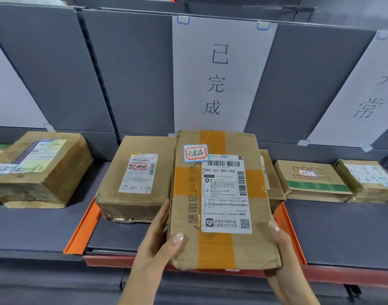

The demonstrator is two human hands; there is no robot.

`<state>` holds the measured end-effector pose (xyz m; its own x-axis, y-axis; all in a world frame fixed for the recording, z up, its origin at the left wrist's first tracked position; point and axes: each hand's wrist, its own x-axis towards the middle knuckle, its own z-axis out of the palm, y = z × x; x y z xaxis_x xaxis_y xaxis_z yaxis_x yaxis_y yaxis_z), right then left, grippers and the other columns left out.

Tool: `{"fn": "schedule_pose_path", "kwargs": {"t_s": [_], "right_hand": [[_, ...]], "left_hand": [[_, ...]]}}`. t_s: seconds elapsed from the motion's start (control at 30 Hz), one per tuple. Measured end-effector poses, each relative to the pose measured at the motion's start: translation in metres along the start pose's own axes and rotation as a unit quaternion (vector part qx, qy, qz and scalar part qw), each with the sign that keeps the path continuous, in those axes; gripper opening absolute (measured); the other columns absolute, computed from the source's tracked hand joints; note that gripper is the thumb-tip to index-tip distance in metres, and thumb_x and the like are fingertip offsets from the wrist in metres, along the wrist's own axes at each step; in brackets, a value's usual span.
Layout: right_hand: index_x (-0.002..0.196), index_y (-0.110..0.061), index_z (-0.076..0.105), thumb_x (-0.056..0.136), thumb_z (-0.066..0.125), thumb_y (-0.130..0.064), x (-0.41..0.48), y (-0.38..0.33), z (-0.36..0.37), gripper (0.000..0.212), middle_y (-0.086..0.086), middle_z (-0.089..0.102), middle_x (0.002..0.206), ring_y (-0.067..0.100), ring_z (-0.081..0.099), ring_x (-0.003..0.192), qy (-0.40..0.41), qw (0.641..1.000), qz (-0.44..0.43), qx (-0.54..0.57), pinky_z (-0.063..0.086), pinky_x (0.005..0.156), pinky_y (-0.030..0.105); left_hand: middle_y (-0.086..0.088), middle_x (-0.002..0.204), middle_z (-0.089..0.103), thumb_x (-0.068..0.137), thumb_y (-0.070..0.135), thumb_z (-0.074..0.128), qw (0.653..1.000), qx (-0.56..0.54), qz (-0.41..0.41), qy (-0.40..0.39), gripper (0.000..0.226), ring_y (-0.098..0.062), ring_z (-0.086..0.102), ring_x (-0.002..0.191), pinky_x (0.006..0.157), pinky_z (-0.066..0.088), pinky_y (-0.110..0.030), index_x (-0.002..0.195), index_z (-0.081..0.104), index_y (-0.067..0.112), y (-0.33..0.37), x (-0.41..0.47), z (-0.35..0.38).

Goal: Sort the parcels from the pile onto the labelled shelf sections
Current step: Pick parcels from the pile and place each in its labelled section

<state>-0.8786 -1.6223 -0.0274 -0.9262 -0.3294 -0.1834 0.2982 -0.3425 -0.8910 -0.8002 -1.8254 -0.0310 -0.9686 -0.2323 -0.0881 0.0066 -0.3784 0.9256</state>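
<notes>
Cardboard parcel [221, 199], side edges in grasp of left hand [157, 245] and right hand [285, 249] fingers [274, 226].

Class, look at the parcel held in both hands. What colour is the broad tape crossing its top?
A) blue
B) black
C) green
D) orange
D: orange tape runs across the parcel, which the left hand and right hand grip.

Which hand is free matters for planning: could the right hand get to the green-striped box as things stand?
Probably not yet: the right hand grips the held parcel. The path to the green-striped box looks open otherwise.
</notes>
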Motion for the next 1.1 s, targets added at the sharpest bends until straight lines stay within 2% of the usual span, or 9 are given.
{"fn": "schedule_pose_path", "kwargs": {"t_s": [0.07, 0.17, 0.33, 0.5, 0.57, 0.67, 0.77, 0.87, 1.1], "right_hand": [[0.13, -0.021, 0.056, 0.005, 0.09, -0.067, -0.002, 0.005, 0.002, 0.137, 0.011, 0.074, 0.114, 0.025, 0.073, 0.096, 0.003, 1.0, 0.004, -0.003, 0.062, 0.066, 0.035], [0.134, -0.021, 0.053, 0.01, 0.089, -0.069, -0.002, 0.01, 0.004, 0.137, 0.008, 0.073, 0.115, 0.026, 0.071, 0.102, 0.014, 1.0, 0.006, -0.021, 0.061, 0.072, 0.036], [0.135, -0.023, 0.053, 0.013, 0.086, -0.075, 0.001, 0.016, 0.002, 0.136, 0.005, 0.072, 0.119, 0.025, 0.067, 0.112, 0.032, 0.998, 0.003, -0.051, 0.052, 0.091, 0.044], [0.138, -0.032, 0.048, 0.032, 0.083, -0.079, -0.005, 0.019, 0.001, 0.121, -0.004, 0.069, 0.127, 0.017, 0.065, 0.117, -0.002, 0.998, 0.002, -0.067, 0.052, 0.093, 0.038], [0.137, -0.034, 0.049, 0.036, 0.082, -0.08, -0.006, 0.022, 0.002, 0.116, -0.006, 0.068, 0.127, 0.016, 0.064, 0.119, -0.002, 0.997, 0.004, -0.075, 0.052, 0.093, 0.036], [0.139, -0.032, 0.048, 0.039, 0.081, -0.079, -0.005, 0.026, 0.001, 0.115, -0.005, 0.068, 0.128, 0.016, 0.063, 0.121, 0.0, 0.997, 0.006, -0.079, 0.048, 0.098, 0.042], [0.14, -0.029, 0.049, 0.039, 0.082, -0.077, -0.003, 0.03, -0.003, 0.116, -0.002, 0.068, 0.128, 0.019, 0.063, 0.121, 0.001, 0.997, 0.01, -0.073, 0.045, 0.105, 0.049], [0.14, -0.029, 0.049, 0.04, 0.082, -0.078, 0.0, 0.032, -0.006, 0.117, -0.001, 0.068, 0.129, 0.021, 0.061, 0.123, 0.004, 0.997, 0.015, -0.073, 0.041, 0.109, 0.054], [0.134, -0.024, 0.052, 0.031, 0.086, -0.075, 0.008, 0.038, -0.005, 0.12, 0.001, 0.073, 0.118, 0.02, 0.069, 0.11, 0.036, 0.998, 0.027, -0.054, 0.049, 0.094, 0.044]], "left_hand": [[0.01, 0.125, 0.067, 0.029, 0.061, 0.092, 1.0, -0.008, -0.007, 0.002, 0.112, -0.014, 0.061, 0.118, 0.1, 0.046, -0.044, 0.13, 0.052, 0.036, -0.003, 0.0, -0.004], [0.007, 0.126, 0.067, 0.026, 0.06, 0.093, 1.0, -0.016, -0.016, 0.002, 0.114, -0.016, 0.062, 0.119, 0.099, 0.046, -0.045, 0.13, 0.053, 0.034, -0.007, 0.0, -0.008], [0.007, 0.121, 0.069, 0.019, 0.058, 0.094, 0.999, -0.028, -0.028, 0.012, 0.113, -0.013, 0.066, 0.111, 0.084, 0.058, -0.03, 0.124, 0.057, 0.036, -0.011, 0.001, -0.008], [0.006, 0.119, 0.07, 0.019, 0.058, 0.094, 0.999, -0.03, -0.025, 0.01, 0.114, -0.013, 0.067, 0.108, 0.075, 0.059, -0.025, 0.124, 0.057, 0.034, -0.006, -0.001, -0.012], [0.005, 0.118, 0.071, 0.017, 0.057, 0.095, 0.999, -0.031, -0.025, 0.014, 0.115, -0.014, 0.067, 0.107, 0.077, 0.059, -0.026, 0.123, 0.058, 0.033, -0.005, -0.002, -0.014], [0.005, 0.118, 0.07, 0.017, 0.058, 0.094, 0.999, -0.027, -0.03, 0.018, 0.115, -0.013, 0.067, 0.107, 0.077, 0.059, -0.028, 0.124, 0.058, 0.033, -0.008, -0.002, -0.015], [0.007, 0.12, 0.07, 0.017, 0.06, 0.093, 0.999, -0.021, -0.043, 0.022, 0.117, -0.014, 0.066, 0.11, 0.088, 0.054, -0.039, 0.125, 0.056, 0.035, -0.009, -0.001, -0.015], [0.007, 0.121, 0.069, 0.018, 0.06, 0.093, 0.998, -0.022, -0.048, 0.029, 0.116, -0.015, 0.065, 0.112, 0.093, 0.05, -0.044, 0.125, 0.056, 0.035, -0.011, 0.0, -0.014], [0.004, 0.121, 0.069, 0.017, 0.058, 0.094, 0.996, -0.035, -0.068, 0.054, 0.116, -0.018, 0.065, 0.112, 0.1, 0.046, -0.048, 0.125, 0.057, 0.035, -0.015, 0.004, -0.016]]}}
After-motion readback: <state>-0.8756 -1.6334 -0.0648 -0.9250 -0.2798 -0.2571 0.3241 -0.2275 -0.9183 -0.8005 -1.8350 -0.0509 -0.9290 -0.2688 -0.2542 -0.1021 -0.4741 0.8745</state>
